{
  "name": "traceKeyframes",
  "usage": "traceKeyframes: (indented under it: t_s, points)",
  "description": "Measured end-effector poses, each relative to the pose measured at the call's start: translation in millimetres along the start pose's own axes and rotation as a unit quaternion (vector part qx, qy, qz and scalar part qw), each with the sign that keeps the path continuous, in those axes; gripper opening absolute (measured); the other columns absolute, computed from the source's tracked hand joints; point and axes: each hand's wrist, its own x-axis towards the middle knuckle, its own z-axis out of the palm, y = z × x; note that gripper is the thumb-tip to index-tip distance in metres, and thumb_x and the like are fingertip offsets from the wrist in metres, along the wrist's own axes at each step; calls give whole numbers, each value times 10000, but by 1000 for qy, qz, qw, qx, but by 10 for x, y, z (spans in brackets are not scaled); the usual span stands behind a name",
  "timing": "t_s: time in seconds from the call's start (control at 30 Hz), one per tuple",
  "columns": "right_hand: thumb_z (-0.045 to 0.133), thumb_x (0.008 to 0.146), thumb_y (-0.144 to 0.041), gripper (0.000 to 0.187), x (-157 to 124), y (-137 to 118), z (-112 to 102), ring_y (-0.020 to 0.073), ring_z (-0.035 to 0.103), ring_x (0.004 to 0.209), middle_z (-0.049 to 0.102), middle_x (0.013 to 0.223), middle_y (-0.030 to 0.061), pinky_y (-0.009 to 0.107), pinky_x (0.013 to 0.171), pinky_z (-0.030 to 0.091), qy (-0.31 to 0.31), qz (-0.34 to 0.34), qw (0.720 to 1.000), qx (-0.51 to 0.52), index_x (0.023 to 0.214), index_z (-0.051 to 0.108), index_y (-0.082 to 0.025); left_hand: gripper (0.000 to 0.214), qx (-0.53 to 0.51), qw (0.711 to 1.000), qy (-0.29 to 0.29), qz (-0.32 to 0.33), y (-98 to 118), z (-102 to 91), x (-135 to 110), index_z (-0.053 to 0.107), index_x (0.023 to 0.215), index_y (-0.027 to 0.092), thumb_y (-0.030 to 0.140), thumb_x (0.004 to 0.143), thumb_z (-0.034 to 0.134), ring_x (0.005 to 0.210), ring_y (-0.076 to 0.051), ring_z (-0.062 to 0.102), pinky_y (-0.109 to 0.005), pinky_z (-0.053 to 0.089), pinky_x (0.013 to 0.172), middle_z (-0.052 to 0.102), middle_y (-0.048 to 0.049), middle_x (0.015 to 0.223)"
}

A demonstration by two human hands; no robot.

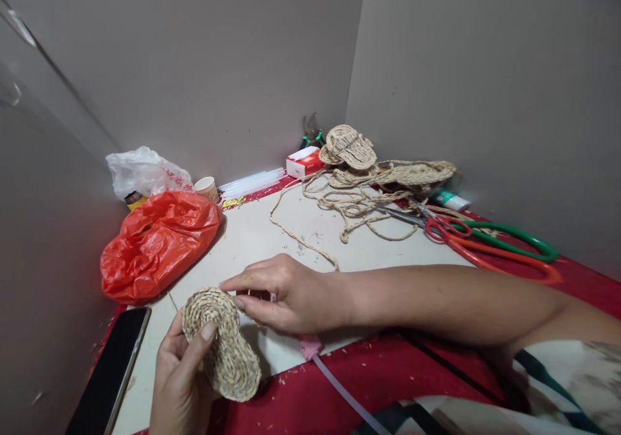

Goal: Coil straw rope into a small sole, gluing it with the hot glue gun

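Observation:
A woven straw shoe sole (233,364), coiled from braided straw cord, is held tilted over the table's near edge. My left hand (182,370) grips it from the left, thumb pressed on the upper face. At its upper right edge, my right hand (286,293) pinches the rim with thumb and index finger; the other fingers are partly hidden. A straw cord (301,238) runs across the table to behind my right wrist. Under that hand shows part of a pink tool (310,348), which looks like a glue gun, with a translucent stick (347,393) coming out of its back.
Left are a black phone (111,370), a red plastic bag (160,244) and a paper cup (206,188). Glue sticks (252,184), a red-and-white box (304,162), pliers (312,131) and more straw soles (349,147) line the back. Scissors (495,244) lie right. Grey walls enclose the table.

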Motion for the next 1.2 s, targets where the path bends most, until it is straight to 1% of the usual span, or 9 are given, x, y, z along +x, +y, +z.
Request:
traceKeyframes:
  t_s: [0.1, 0.2, 0.3, 0.43, 0.73, 0.83, 0.93, 1.07, 1.2]
  points:
    - [491, 847, -149, 230, 9, 3, 19, 79, 566, 592, 651, 712, 70, 197, 613, 487, 17, 11, 1000, 21, 979, 646, -40, 665, -10, 1000, -8, -3, -14, -22, 9, 589, 1190, 192, 265, 568, 814, 745, -237, 668, -316, 524, 674, 697, -76, 912]
    - [505, 837, -172, 195, 1, -3, 37, 60, 504, 532, 589, 635, 16, 176, 552, 453, 13, 72, 995, 74, 946, 620, -59, 658, -22, 1000, -16, -10, -30, -35, 14, 586, 1193, 205, 256, 578, 813, 748, -233, 668, -314, 523, 681, 697, -68, 901]
    - [509, 824, -171, 125, -9, -8, 43, 50, 482, 534, 539, 626, -13, 165, 542, 435, -3, 125, 984, 123, 900, 566, -89, 639, -31, 999, -17, -15, -41, -30, 17, 591, 1188, 210, 256, 589, 808, 755, -228, 668, -310, 523, 689, 697, -63, 910]
    - [516, 795, -129, 44, -9, -6, 38, 45, 469, 549, 515, 635, -27, 164, 555, 421, -4, 133, 982, 135, 836, 527, -119, 635, -24, 1000, -9, -12, -47, -12, 27, 587, 1195, 207, 241, 598, 801, 751, -225, 671, -310, 526, 699, 698, -60, 890]
    - [527, 777, -121, 34, 24, -13, 36, 45, 489, 535, 524, 604, -29, 163, 545, 416, 15, 185, 970, 159, 809, 538, -116, 653, -26, 1000, -2, -7, -54, 53, 12, 568, 1211, 200, 260, 603, 800, 777, -233, 677, -331, 531, 717, 698, -77, 923]
    - [528, 778, -130, 29, 28, -7, 52, 58, 532, 537, 541, 604, -24, 171, 536, 427, 17, 230, 953, 197, 807, 530, -123, 631, -17, 1000, 11, 6, -58, 105, -4, 570, 1205, 210, 249, 616, 791, 765, -225, 679, -334, 533, 723, 700, -67, 911]
    - [530, 785, -152, 30, 34, -2, 70, 72, 569, 525, 552, 603, -21, 174, 513, 432, 14, 286, 924, 254, 799, 519, -128, 638, -9, 999, 31, 24, -65, 136, -15, 577, 1193, 209, 260, 597, 800, 752, -224, 680, -339, 536, 724, 701, -59, 914]
    - [549, 781, -170, 56, 54, -3, 84, 66, 562, 482, 538, 555, -32, 155, 467, 414, 13, 349, 886, 306, 774, 516, -126, 669, 8, 999, 40, 30, -82, 126, -30, 566, 1201, 212, 291, 582, 806, 759, -232, 680, -332, 541, 700, 701, -62, 915]
    - [554, 771, -140, 35, 74, -21, 84, 52, 547, 456, 524, 529, -45, 132, 440, 397, 11, 377, 870, 319, 770, 523, -123, 626, 65, 995, 52, 50, -101, 124, -53, 573, 1188, 201, 352, 618, 784, 793, -229, 677, -274, 537, 656, 701, -72, 928]
